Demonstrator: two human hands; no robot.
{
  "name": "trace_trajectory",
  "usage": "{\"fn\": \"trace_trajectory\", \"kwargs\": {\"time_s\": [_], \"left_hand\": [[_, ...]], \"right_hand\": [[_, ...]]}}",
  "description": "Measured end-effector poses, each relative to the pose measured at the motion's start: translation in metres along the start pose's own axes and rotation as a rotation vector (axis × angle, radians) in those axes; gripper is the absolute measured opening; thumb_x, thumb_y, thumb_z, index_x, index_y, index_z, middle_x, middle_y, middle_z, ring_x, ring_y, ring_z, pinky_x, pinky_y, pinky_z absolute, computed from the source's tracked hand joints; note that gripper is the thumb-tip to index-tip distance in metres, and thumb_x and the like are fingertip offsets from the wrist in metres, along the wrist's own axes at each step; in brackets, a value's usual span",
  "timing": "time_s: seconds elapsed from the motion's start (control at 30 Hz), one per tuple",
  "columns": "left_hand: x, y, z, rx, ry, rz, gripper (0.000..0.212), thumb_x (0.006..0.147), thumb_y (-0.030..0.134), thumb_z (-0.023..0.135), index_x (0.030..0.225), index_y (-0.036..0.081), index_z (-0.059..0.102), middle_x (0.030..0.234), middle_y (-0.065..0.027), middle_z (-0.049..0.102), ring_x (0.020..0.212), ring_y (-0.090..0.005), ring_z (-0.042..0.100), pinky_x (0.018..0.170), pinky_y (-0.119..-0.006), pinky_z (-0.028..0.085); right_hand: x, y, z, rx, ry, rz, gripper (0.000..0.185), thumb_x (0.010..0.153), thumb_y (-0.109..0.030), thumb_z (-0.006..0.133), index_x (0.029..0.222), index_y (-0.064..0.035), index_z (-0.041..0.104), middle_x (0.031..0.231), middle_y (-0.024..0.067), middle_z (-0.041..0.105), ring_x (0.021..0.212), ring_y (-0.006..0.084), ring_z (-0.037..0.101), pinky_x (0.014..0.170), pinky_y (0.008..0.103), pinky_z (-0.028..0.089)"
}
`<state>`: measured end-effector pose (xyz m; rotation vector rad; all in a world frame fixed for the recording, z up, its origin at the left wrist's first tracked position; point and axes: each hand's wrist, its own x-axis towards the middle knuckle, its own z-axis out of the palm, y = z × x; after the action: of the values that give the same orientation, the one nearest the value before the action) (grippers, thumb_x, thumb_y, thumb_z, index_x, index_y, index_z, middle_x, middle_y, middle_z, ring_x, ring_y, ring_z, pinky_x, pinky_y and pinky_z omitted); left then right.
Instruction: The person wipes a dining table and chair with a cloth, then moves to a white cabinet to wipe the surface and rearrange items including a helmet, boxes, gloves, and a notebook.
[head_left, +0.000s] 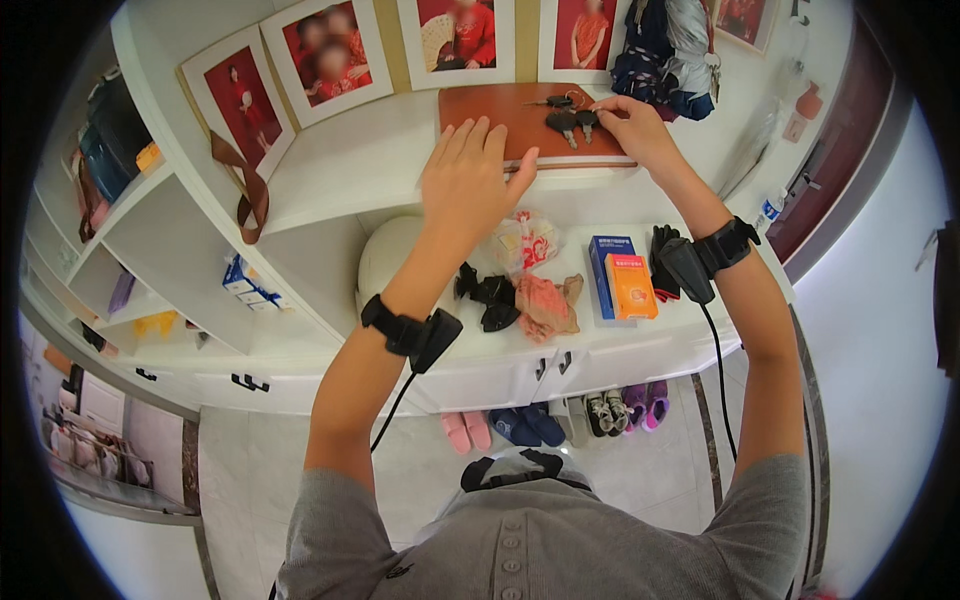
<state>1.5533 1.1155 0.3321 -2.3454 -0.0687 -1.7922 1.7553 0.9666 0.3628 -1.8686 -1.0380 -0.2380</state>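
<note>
A large brown-covered book or album (480, 101) lies on the white upper shelf. My left hand (466, 176) rests palm down on its front left part, fingers apart and holding nothing. Near the book's right side, the thumb and fingertips of my right hand (637, 131) pinch the edge of a bunch of keys (561, 121). Several black-headed keys of that bunch lie fanned out on the cover, with a ring at the back.
Framed photos (330, 56) lean behind the book, folded umbrellas (667, 56) hang at right. On the lower shelf are a helmet-like white object (390, 262), a plastic bag (525, 240), crumpled cloth (547, 304), boxes (631, 285) and black gloves (664, 259). Shoes (607, 412) stand below.
</note>
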Motion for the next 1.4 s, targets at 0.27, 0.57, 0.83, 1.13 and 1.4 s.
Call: {"fn": "trace_trajectory", "kwargs": {"time_s": [0.27,0.57,0.83,1.13,1.4], "left_hand": [[-0.003,0.0,0.011,-0.032,0.122,0.0,0.035,0.079,0.036,0.064,0.081,0.001,0.064,0.088,-0.0161,0.067,0.089,-0.0312,0.064,0.088,-0.042,0.048],[-0.007,0.008,0.022,-0.045,0.232,-0.068,0.024,0.078,0.032,0.066,0.08,0.01,0.073,0.084,-0.0059,0.071,0.078,-0.0234,0.066,0.075,-0.035,0.053],[-0.005,0.003,0.018,-0.079,0.252,-0.071,0.016,0.075,0.024,0.067,0.077,0.009,0.067,0.082,-0.0047,0.068,0.074,-0.0244,0.063,0.07,-0.034,0.051],[0.0,0.012,0.008,-0.008,0.13,-0.09,0.013,0.079,0.013,0.063,0.089,0.01,0.072,0.094,-0.0035,0.071,0.089,-0.0206,0.067,0.084,-0.033,0.05],[0.007,0.039,-0.004,0.14,0.14,0.065,0.025,0.075,0.008,0.064,0.099,0.01,0.067,0.108,-0.0069,0.066,0.098,-0.0257,0.061,0.09,-0.039,0.046]], "right_hand": [[0.003,0.022,0.0,-0.017,0.077,-0.054,0.024,0.088,-0.023,0.061,0.103,-0.0045,0.068,0.089,0.0113,0.07,0.081,0.0161,0.065,0.073,0.0271,0.049],[0.011,0.053,-0.008,0.081,0.044,0.069,0.023,0.085,-0.017,0.06,0.102,-0.0024,0.065,0.087,0.012,0.066,0.078,0.0184,0.062,0.072,0.0286,0.047],[-0.002,0.003,-0.001,-0.064,0.003,0.13,0.023,0.092,-0.023,0.058,0.11,-0.0108,0.066,0.094,0.0022,0.067,0.084,0.0082,0.058,0.073,0.023,0.046],[-0.004,0.014,0.013,0.177,0.128,0.012,0.021,0.085,-0.019,0.055,0.095,-0.0066,0.069,0.089,0.0148,0.068,0.085,0.0265,0.064,0.078,0.0342,0.048],[-0.015,0.001,-0.011,0.863,-0.034,0.175,0.02,0.092,-0.015,0.055,0.105,-0.003,0.065,0.094,0.0063,0.066,0.087,0.0166,0.061,0.079,0.028,0.048]]}}
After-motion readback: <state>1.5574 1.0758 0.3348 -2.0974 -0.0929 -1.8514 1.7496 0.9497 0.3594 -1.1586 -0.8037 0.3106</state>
